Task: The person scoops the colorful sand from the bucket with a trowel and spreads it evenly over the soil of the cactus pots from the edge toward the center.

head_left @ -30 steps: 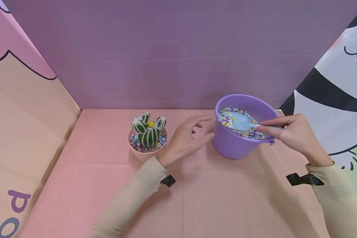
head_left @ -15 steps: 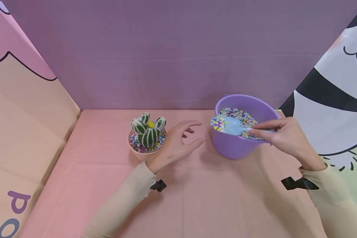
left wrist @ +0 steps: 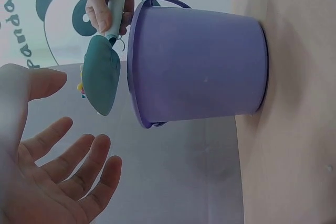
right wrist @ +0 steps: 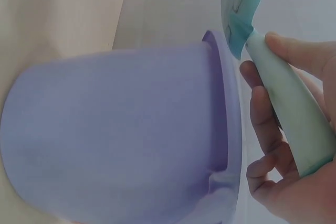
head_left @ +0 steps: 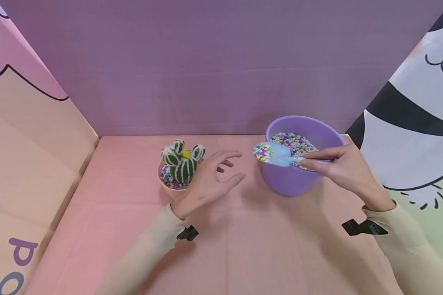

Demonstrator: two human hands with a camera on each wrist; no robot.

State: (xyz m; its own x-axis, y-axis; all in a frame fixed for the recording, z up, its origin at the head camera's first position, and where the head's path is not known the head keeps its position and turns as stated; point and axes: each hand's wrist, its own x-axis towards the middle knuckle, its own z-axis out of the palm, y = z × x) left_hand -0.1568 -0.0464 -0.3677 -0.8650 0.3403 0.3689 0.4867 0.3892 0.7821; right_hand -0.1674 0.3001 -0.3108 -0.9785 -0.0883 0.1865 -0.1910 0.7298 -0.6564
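Observation:
My right hand grips the pale handle of a light blue toy shovel, its blade loaded with colourful pebbles. The blade juts past the left rim of a purple bucket, above it, while more pebbles lie inside the bucket. In the left wrist view the shovel shows from below, a few pebbles peeking over its edge. Between bucket and plant, my left hand hovers with fingers spread and loosely bent, holding nothing. Behind its wrist stands a potted cactus in a pink pot, partly hidden by the hand.
A pink cloth covers the table. A purple backdrop rises behind, with a panda-print panel at the right and a beige panel at the left.
The right hand has lifted the loaded shovel out of the bucket and moved it left past the rim. My left hand has drawn back left, toward the cactus.

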